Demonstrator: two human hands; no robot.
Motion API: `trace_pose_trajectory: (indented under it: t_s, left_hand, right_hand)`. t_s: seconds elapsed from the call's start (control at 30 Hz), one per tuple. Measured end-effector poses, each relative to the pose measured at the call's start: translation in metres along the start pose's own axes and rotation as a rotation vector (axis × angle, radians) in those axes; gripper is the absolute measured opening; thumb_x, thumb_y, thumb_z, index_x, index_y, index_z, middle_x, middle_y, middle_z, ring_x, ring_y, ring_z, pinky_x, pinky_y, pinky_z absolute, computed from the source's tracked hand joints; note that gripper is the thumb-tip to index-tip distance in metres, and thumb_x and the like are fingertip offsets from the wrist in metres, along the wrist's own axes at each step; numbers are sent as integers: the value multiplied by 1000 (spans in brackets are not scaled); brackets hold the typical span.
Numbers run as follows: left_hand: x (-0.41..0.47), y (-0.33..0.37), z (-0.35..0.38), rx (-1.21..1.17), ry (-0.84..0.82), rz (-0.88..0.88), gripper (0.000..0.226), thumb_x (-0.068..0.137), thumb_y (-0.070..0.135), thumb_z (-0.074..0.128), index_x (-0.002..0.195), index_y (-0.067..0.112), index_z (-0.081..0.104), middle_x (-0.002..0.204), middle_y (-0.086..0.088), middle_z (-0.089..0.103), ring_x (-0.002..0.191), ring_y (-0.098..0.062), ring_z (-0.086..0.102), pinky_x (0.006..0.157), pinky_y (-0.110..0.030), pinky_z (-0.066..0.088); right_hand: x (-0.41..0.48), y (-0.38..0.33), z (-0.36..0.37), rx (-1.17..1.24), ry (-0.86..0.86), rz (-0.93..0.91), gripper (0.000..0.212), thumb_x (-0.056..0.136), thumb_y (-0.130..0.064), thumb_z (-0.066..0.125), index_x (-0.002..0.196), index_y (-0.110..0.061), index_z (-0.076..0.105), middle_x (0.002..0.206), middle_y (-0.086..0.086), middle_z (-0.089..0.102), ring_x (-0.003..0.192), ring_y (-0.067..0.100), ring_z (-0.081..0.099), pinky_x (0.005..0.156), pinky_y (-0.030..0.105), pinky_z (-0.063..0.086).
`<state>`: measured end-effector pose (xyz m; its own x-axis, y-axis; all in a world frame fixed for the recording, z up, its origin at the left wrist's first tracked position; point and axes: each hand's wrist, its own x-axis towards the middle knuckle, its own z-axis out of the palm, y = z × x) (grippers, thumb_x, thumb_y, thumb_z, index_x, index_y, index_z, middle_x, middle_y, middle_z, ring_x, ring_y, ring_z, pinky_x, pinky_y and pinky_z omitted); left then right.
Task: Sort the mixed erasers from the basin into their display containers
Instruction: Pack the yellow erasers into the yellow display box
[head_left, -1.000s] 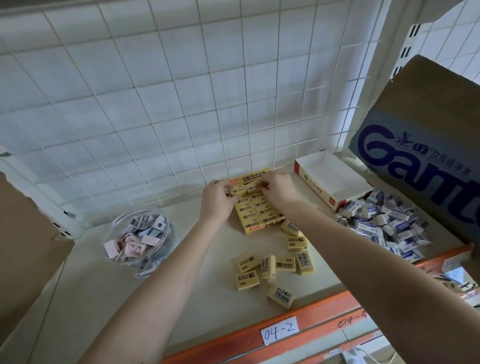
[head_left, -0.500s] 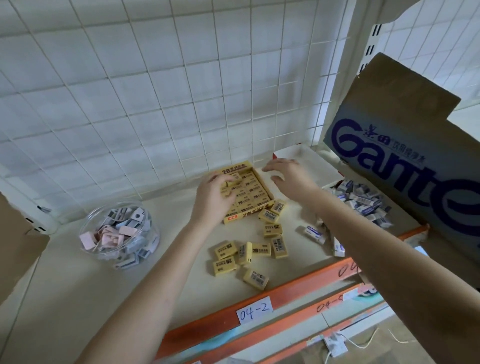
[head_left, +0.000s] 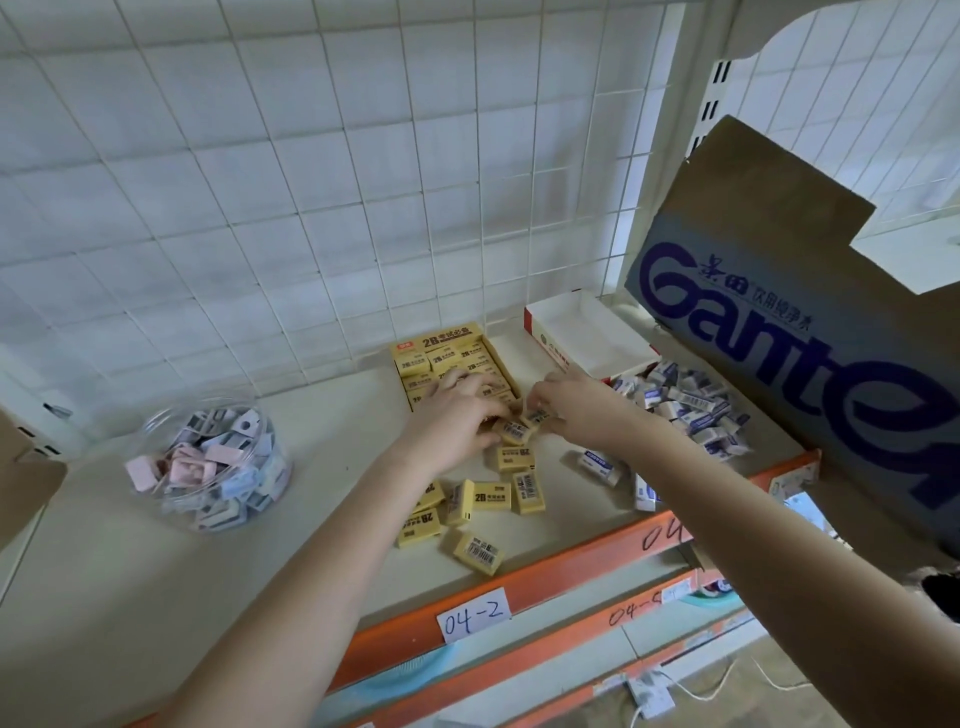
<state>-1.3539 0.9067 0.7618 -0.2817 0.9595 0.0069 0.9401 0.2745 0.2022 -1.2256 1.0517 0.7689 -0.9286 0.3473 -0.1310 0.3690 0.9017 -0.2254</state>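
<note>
Progress: yellow cardboard tray (head_left: 441, 332) nearly full; left hand (head_left: 457, 415) and right hand (head_left: 579, 410) each close fingers (head_left: 550, 395) on loose yellow erasers (head_left: 514, 431) at its six o'clock; blue-white eraser pile (head_left: 691, 405) at three o'clock unsorted.

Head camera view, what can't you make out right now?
All in the head view.
Yellow 2B box: near rows covered by the left hand.
Right hand: fingertips blurred, unclear whether it grips anything.
Blue-white erasers: print too small.
Cardboard carton: lettering cut off by the right frame edge.
</note>
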Motion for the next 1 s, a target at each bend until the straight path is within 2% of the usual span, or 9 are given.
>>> trace_pose_trajectory:
  t_s: [0.17, 0.27, 0.37, 0.47, 0.53, 0.63, 0.77, 0.9, 1.0]
  left_hand:
    - [-19, -9, 2, 82, 52, 39, 33, 86, 42, 61, 117, 31, 65, 151, 7, 31, 140, -20, 13, 117, -45, 14]
    - [-38, -19, 9, 25, 150, 65, 33, 85, 40, 63, 117, 31, 66, 144, 8, 40, 137, -16, 25, 114, -39, 18]
    - [-53, -29, 14, -21, 207, 44, 33, 83, 41, 65, 115, 31, 67, 135, 9, 49, 130, -13, 35, 110, -37, 25]
    - [-56, -29, 16, -18, 257, 53, 32, 80, 40, 68, 109, 27, 70, 123, 7, 57, 118, -15, 45, 101, -38, 39]
    - [-55, -24, 14, -59, 238, 54, 32, 83, 36, 66, 113, 24, 69, 119, 7, 58, 114, -12, 48, 98, -34, 44]
    - [-51, -19, 14, -123, 162, 42, 36, 89, 33, 61, 123, 23, 62, 120, 10, 59, 110, -7, 51, 98, -26, 45]
    - [-49, -16, 12, -157, 152, 40, 34, 91, 28, 59, 124, 22, 61, 114, 8, 64, 89, -5, 57, 85, -24, 50]
    - [-49, -12, 11, -303, 228, -22, 26, 93, 21, 57, 117, 18, 66, 102, 1, 71, 80, -10, 66, 77, -28, 55]
    - [-49, -11, 13, -457, 208, -61, 24, 92, 20, 60, 114, 18, 68, 97, 1, 72, 79, -7, 67, 76, -29, 56]
  right_hand:
    - [-8, -1, -3, -98, -74, -30, 35, 99, -33, 41, 130, -26, 54, 122, 2, 53, 117, 27, 39, 98, 41, 39]
    - [-14, -6, -2, -48, -112, -41, 35, 100, -33, 37, 129, -25, 55, 125, 1, 47, 115, 23, 40, 97, 42, 41]
    - [-16, -10, -3, 75, -118, -23, 31, 99, -28, 41, 123, -21, 61, 117, -2, 57, 109, 16, 49, 96, 37, 43]
    - [-14, -9, -2, 189, -54, 11, 24, 96, -26, 49, 113, -21, 66, 105, -6, 67, 93, 10, 59, 86, 30, 48]
    - [-12, -10, -1, 225, 10, 20, 19, 94, -23, 54, 107, -20, 67, 98, -8, 66, 86, 8, 58, 78, 23, 44]
    - [-10, -10, 2, 183, 96, 10, 14, 90, -19, 59, 99, -19, 69, 91, -8, 61, 83, 9, 54, 73, 21, 40]
    - [-14, -16, 6, 225, 212, -8, 15, 89, -17, 60, 100, -17, 71, 100, -4, 61, 84, 9, 53, 79, 23, 45]
    - [-19, -32, 8, 301, 314, -103, 26, 85, -11, 62, 110, -13, 69, 107, -2, 63, 90, 6, 53, 81, 12, 36]
    - [-15, -42, 14, 290, 262, -169, 28, 85, -12, 63, 112, -14, 69, 108, 3, 68, 99, 16, 60, 90, 23, 45]
